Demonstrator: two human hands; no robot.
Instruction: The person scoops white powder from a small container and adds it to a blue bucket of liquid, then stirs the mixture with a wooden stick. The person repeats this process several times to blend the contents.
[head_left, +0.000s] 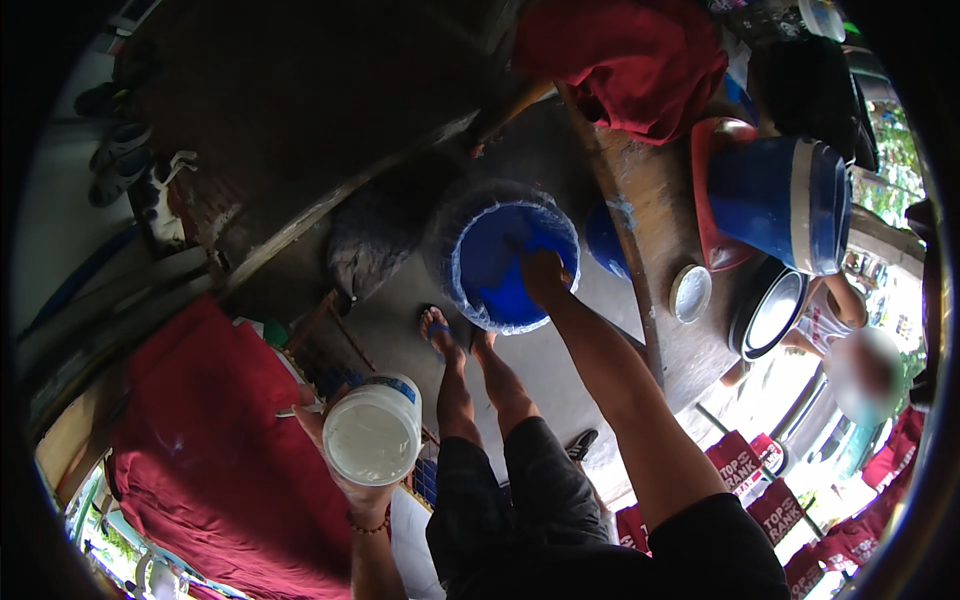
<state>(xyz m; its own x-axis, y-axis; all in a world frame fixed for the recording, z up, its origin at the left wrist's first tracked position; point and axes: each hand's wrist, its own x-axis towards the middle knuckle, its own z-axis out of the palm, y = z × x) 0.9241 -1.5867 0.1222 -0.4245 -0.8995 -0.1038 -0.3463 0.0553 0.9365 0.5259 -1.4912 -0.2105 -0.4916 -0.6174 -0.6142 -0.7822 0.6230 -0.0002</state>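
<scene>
Head view: my left hand (352,488) is clamped around a white tub (372,418), low on the near left, its mouth facing up and its long axis looking roughly upright. The plastic-lined blue bucket (466,262) stands far and right of that tub; my right hand (545,278) is clearly the nearer one, reaching over its right side into the opening. My hands are well apart, and I cannot tell whether the right fingers grip anything

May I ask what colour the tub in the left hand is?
The tub is white with some blue outside, as the head view shows.
</scene>
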